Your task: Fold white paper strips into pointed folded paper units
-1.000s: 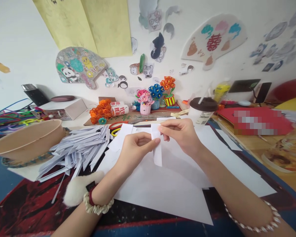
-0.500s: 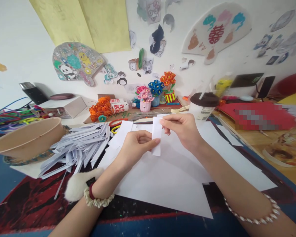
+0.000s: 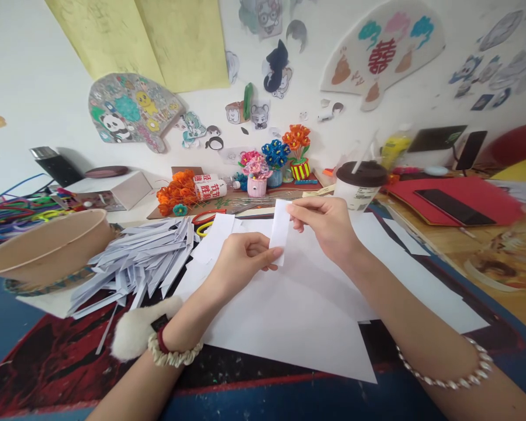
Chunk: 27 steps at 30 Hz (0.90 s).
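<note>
A narrow strip of white paper (image 3: pixel 279 225) is held up between my hands, tilted a little to the right. My left hand (image 3: pixel 251 252) pinches its lower end between thumb and fingers. At the upper right edge, my right hand (image 3: pixel 322 225) grips it with thumb and forefinger. Beneath both hands lie large white paper sheets (image 3: pixel 289 327). To the left is a heap of folded white paper strips (image 3: pixel 135 263), with smaller paper pieces (image 3: pixel 217 237) beside it.
A tan bowl (image 3: pixel 48 245) stands left of the heap. Scissors with red and yellow handles (image 3: pixel 205 228) lie behind the papers. A lidded drink cup (image 3: pixel 360 184) stands behind my right hand. Small potted craft flowers (image 3: pixel 256 175) line the back. A red folder (image 3: pixel 456 202) lies right.
The paper strip has tilted from nearly upright to leaning right, and its top has risen slightly. Both hands keep hold of it.
</note>
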Tool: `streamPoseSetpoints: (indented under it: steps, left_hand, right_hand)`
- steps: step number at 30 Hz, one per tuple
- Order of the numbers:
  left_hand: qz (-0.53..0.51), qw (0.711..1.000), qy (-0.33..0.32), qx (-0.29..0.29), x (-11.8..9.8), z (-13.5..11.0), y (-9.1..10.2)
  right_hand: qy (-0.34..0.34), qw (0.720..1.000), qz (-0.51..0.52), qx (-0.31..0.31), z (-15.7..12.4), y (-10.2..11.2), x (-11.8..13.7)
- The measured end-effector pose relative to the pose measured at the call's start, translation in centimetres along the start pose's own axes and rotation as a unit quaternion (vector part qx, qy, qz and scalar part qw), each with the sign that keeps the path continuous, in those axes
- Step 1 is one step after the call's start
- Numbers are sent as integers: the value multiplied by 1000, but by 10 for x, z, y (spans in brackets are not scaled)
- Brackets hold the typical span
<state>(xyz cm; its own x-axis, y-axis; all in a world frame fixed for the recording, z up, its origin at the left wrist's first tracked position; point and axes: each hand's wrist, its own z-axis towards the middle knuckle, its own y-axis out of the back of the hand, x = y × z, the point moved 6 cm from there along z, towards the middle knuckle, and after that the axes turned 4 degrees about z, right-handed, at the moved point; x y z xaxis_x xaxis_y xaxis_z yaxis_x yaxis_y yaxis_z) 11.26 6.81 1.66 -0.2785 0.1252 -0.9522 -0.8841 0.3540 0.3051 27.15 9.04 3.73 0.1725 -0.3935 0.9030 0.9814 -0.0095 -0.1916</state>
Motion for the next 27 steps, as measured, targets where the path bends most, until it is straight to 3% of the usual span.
streamPoseSetpoints:
  steps: [10, 17, 27]
  left_hand:
    - [29, 999, 3, -33, -1, -1, 3]
    - [20, 998, 11, -52, 1, -3, 4]
    - [36, 998, 20, 55, 7, 0, -3]
  right_hand:
    - [-7, 1000, -2, -13, 1, 0, -3]
    - [-58, 998, 7, 15, 0, -7, -8]
    - [21, 999, -37, -17, 0, 0, -2]
